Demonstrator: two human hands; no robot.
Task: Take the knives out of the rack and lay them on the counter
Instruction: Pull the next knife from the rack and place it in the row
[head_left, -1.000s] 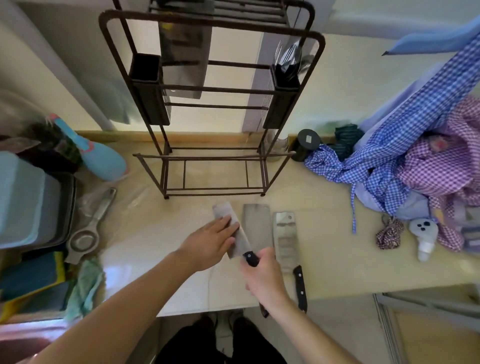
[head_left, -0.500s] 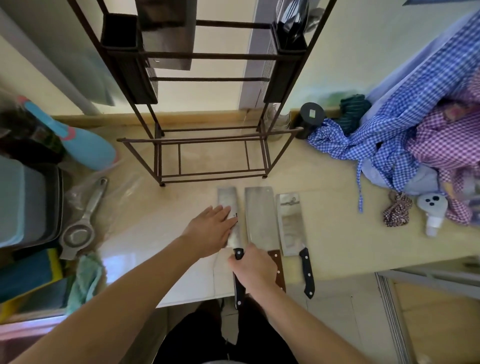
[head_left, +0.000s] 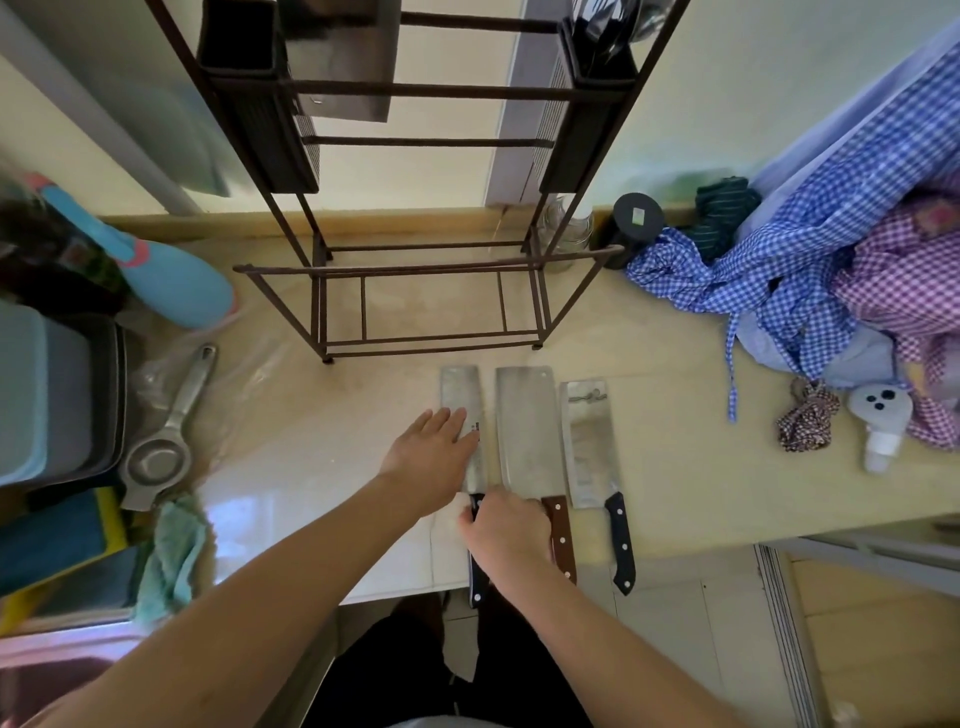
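Note:
Three cleavers lie side by side on the beige counter (head_left: 322, 415), blades pointing at the dark metal rack (head_left: 426, 270). My right hand (head_left: 506, 535) grips the black handle of the left cleaver (head_left: 460, 389). My left hand (head_left: 434, 452) rests flat on that blade, fingers spread. Beside it lie the middle cleaver (head_left: 527, 431) with a brown handle and the right cleaver (head_left: 592, 447) with a black handle; both handles stick out over the counter's front edge. Another cleaver (head_left: 343, 57) still hangs high in the rack.
A metal strainer (head_left: 166, 441) and a teal cloth (head_left: 171, 556) lie at the left, near a blue bottle (head_left: 171, 275). Checked clothes (head_left: 810, 270) pile up at the right, with a small white bottle (head_left: 880, 426). A black jar (head_left: 636, 218) stands by the wall.
The left cleaver has swung from a slant to lie straight, parallel to the other two. My hands stayed on its blade and handle. The camera tilted down and moved closer.

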